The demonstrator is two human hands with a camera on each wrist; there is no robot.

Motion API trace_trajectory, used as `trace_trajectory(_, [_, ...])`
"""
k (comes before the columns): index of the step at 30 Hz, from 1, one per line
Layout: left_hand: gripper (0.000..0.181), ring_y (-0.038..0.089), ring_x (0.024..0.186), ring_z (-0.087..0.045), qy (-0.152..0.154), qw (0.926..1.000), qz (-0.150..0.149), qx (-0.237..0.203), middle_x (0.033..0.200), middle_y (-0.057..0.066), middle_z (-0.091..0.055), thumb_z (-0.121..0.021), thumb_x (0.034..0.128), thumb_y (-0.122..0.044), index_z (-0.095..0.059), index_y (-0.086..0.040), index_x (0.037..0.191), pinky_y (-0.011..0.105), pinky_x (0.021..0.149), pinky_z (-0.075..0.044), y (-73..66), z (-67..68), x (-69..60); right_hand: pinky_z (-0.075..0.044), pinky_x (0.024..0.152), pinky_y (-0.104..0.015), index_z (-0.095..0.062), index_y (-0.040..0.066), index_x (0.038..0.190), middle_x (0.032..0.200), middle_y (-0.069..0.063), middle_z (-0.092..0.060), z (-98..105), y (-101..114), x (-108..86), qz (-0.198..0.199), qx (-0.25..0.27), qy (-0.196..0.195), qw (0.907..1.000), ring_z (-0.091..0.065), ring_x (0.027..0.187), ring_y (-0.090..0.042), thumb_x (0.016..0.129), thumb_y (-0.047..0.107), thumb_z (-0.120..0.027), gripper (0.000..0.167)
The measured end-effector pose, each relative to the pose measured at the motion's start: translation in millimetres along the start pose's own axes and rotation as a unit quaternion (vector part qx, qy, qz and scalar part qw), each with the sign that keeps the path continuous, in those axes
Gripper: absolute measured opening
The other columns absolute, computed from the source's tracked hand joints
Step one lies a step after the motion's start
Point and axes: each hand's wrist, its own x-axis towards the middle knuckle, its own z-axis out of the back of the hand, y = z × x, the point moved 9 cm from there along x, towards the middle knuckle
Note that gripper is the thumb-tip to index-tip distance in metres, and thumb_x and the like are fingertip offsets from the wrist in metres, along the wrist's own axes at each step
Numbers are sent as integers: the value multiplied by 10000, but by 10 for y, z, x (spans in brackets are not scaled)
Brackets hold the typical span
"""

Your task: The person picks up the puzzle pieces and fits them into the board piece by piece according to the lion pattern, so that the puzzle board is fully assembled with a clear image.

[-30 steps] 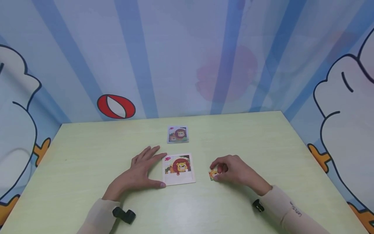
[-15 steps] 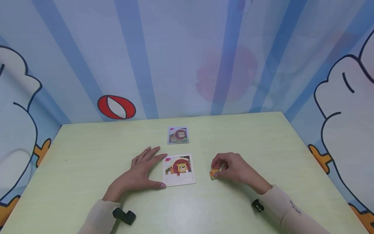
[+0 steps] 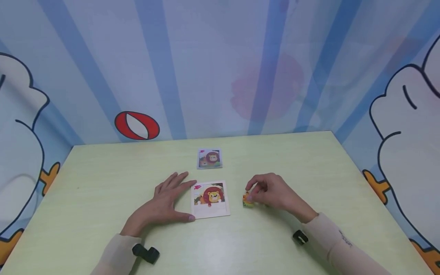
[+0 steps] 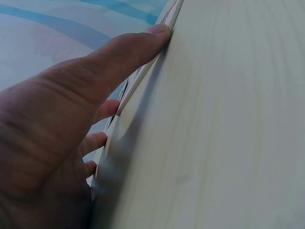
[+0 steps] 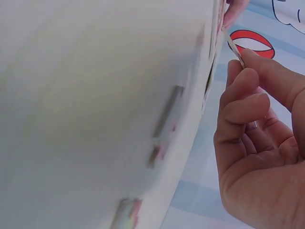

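A white-bordered lion jigsaw board (image 3: 210, 210) lies on the table, its picture filling the upper part and its lower part bare white. My left hand (image 3: 165, 201) has its fingers spread, thumb and index finger touching the board's left side; the left wrist view shows the thumb (image 4: 128, 50) against the board's edge. Between thumb and fingertips my right hand (image 3: 275, 191) pinches a small orange and green jigsaw piece (image 3: 246, 201), held tilted right of the board. That piece appears as a thin edge (image 5: 234, 49) in the right wrist view.
Behind the board lies a smaller lion picture card (image 3: 209, 159). Small blurred flat items (image 5: 169, 112) rest on the table (image 5: 71, 119) below my right hand. A printed blue-striped backdrop (image 3: 213, 76) stands along the table's far edge.
My right hand has lifted slightly and moved a little left with the jigsaw piece, which now stands more tilted. The left hand and the board have stayed still.
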Motion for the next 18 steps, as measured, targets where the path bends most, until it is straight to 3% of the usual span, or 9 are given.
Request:
trace_trajectory(13, [1057,427,1687,-49,-29,10000,-28,-49,1820,71,-189,-912,750,-598,-428,-326,1650,791,1281,-119,1,2,2,-521,588,-270,-805,136,1064,776,-10,-735,-134,279,189,310,239,162,9991,-605,640,-148,921,215,-865,174])
trace_trajectory(18, [1056,432,1688,-44,-13,10000,-39,-60,1821,74,-184,-913,753,-595,-428,-322,1651,798,1277,-110,2,1,8,-516,590,-278,-802,103,1079,781,-99,-743,-224,406,247,418,433,271,9978,-590,628,-151,930,190,-854,180])
